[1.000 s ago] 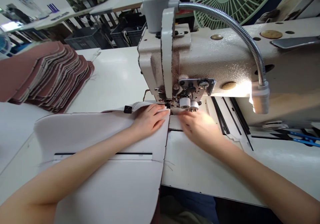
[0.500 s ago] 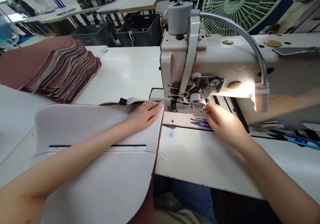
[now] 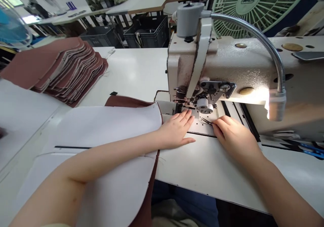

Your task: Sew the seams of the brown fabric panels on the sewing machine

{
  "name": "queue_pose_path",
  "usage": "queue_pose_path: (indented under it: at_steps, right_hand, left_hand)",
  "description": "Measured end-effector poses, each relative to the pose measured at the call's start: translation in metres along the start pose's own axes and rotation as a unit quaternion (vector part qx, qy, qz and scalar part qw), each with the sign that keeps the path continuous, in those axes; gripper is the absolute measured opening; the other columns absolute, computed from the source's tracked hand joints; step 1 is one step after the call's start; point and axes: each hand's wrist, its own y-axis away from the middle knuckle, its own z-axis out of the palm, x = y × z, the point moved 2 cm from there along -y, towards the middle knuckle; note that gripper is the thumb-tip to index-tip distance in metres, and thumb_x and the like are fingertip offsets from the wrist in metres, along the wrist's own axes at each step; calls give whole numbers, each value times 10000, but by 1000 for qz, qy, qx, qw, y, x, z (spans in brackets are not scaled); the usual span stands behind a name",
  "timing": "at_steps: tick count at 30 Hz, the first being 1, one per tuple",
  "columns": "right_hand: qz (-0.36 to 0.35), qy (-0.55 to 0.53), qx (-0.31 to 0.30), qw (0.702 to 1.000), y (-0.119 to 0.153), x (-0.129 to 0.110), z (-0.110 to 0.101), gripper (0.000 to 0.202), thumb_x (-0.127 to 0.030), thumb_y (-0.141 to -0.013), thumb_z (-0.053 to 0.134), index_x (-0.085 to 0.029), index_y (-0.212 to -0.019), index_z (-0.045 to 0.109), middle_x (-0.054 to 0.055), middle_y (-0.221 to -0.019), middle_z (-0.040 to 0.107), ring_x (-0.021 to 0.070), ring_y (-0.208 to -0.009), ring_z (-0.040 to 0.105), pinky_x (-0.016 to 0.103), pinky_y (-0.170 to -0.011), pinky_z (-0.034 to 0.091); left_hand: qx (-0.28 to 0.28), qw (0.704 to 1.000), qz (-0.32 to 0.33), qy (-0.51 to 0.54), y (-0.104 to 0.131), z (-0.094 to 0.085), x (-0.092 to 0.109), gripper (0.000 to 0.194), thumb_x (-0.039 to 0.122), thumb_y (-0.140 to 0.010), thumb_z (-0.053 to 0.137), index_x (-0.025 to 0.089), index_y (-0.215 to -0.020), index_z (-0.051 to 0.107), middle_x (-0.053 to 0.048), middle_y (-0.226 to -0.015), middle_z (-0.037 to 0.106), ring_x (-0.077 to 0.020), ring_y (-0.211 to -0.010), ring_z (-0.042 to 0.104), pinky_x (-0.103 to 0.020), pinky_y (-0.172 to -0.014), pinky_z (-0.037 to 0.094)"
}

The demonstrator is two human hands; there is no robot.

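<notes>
My left hand (image 3: pixel 178 129) lies spread by the needle area of the sewing machine (image 3: pixel 188 61), its fingertips at the metal bed plate (image 3: pixel 199 127). Under that forearm stretches a large white panel (image 3: pixel 106 119) with a reddish-brown underside, which shows as a fold (image 3: pixel 126 101) along the far edge. A narrow black slot (image 3: pixel 72 147) crosses the panel. On the bed just to the right, my right hand (image 3: pixel 234 134) is closed around thread snips (image 3: pixel 206 121); their thin blades point left toward my left fingers, and the handles are hidden in the palm.
A stack of reddish-brown panels (image 3: pixel 73 68) sits at the left back of the table. Blue-handled scissors (image 3: pixel 312 151) lie at the right under the machine arm. A bendy lamp (image 3: pixel 275 103) lights the bed. Beyond stand a green fan (image 3: pixel 253 7) and grey crates (image 3: pixel 149 32).
My left hand has moved right, off the panel's corner to the needle area. The snips, lying on the bed before, are now in my right hand. The panel's far edge has folded over, showing brown.
</notes>
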Motion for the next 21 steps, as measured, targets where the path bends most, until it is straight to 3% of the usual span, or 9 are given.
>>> queue_pose_path:
  at_steps: [4, 10, 14, 21]
  right_hand:
    - [75, 13, 5, 997, 0, 5, -1, 228, -197, -926, 353, -215, -753, 500, 60, -689, 580, 207, -617, 540, 293, -519, 351]
    - [101, 11, 26, 995, 1, 7, 2, 192, -101, -847, 354, -206, -827, 514, 53, -708, 604, 200, -608, 550, 270, -511, 364]
    - [73, 32, 24, 997, -1, 7, 4, 339, -28, -804, 332, -165, -1003, 570, 58, -727, 624, 207, -644, 579, 270, -540, 392]
    - [36, 68, 40, 996, -5, 2, 4, 345, 0, -795, 349, -155, -983, 593, 57, -720, 610, 208, -640, 570, 272, -556, 405]
  left_hand:
    - [3, 998, 59, 12, -3, 1, -9, 741, 572, -952, 352, 0, -1422, 327, -250, -1514, 263, -341, -1417, 237, -421, -1104, 263]
    - [31, 987, 160, 10, -10, -1, -6, 540, 384, -992, 353, 45, -1411, 379, -181, -1514, 315, -280, -1422, 252, -377, -1127, 256]
    - [39, 985, 170, 18, -9, -3, -5, 518, 364, -997, 341, 46, -1403, 397, -159, -1501, 351, -261, -1410, 288, -358, -1124, 274]
    - [34, 986, 163, 30, -8, -5, -6, 518, 367, -990, 373, 52, -1400, 406, -147, -1499, 359, -251, -1415, 280, -349, -1133, 265]
